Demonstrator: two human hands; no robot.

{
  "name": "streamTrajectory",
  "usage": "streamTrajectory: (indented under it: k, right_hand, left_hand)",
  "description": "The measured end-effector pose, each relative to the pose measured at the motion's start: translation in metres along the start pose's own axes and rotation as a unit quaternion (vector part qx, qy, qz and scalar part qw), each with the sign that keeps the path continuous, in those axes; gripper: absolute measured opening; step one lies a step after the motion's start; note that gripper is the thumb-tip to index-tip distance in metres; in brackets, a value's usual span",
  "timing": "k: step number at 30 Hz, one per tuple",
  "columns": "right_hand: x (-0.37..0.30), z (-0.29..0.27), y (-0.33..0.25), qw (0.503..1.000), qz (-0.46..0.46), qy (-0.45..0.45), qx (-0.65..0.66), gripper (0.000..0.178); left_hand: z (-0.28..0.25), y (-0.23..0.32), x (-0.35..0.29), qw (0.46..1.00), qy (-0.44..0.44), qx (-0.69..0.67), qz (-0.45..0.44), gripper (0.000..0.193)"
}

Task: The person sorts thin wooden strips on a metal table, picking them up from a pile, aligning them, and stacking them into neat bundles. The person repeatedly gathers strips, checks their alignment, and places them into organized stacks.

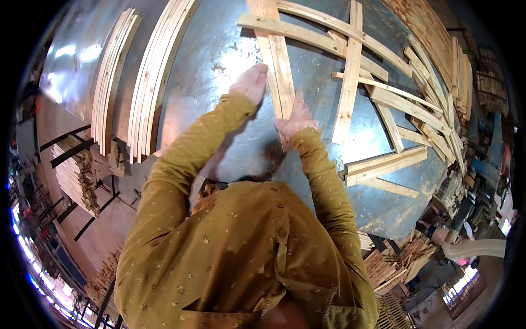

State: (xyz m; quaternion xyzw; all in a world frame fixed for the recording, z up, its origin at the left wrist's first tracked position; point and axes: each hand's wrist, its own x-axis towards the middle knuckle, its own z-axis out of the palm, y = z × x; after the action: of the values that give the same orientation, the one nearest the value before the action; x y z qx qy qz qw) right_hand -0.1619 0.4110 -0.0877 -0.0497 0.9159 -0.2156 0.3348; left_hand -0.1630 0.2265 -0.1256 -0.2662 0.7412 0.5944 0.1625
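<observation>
We find the pair of boards [282,71] lying side by side on the metal table [200,66], directly ahead of the person, with the near end pointing toward the body. We note the right hand [297,118] partly closed on the boards' near end, thumb over the wood and forefinger stretched along the right edge. The left hand [250,83] is at the left edge, fingers together and half curled; we cannot tell whether it grips. A crossing plank [312,39] lies across the pair farther up. To the right we record a loose jumble of planks, among them an upright-looking plank [346,98] overlapping others, and a short stack [386,166] nearer the person. To the left we observe two bundles of strips, an outer bundle [112,82] and an inner bundle [159,82], set apart from each other.
</observation>
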Motion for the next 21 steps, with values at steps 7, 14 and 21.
streamTrajectory:
  k: [7, 14, 21]
  right_hand:
    - [0.002, -0.022, 0.097, 0.947, -0.15, -0.1, 0.265, 0.093]
    - [-0.01, -0.109, 0.102, 0.929, -0.25, 0.048, 0.269, 0.089]
    - [-0.056, -0.111, 0.112, 0.802, -0.186, 0.034, 0.567, 0.076]
  left_hand:
    - [-0.041, 0.031, -0.008, 0.641, -0.038, 0.646, 0.413, 0.063]
    - [-0.02, 0.05, 0.005, 0.515, -0.232, 0.768, 0.303, 0.037]
    - [-0.048, 0.065, -0.091, 0.729, -0.235, 0.634, 0.102, 0.04]
